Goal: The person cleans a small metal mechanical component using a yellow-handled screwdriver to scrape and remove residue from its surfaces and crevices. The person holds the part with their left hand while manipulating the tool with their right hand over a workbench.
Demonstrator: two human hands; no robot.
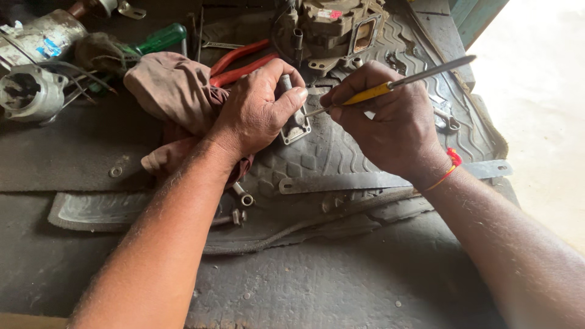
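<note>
My left hand (259,109) grips a small grey metal part (295,125) with a square flange, thumb pressed on its top. My right hand (390,119) holds a thin tool with a yellow handle (372,93) and a long metal shaft, its fine tip touching the part near my left thumb. Both hands rest above a black ribbed rubber mat (341,152). A red and orange thread bracelet (450,167) circles my right wrist.
A brown rag (173,88) lies under my left wrist. Red-handled pliers (244,61), a green-handled screwdriver (159,39) and a carburettor body (332,27) lie behind. A grey motor housing (30,91) is at far left. Loose bolts (242,198) and a flat metal strip (341,181) lie nearer me.
</note>
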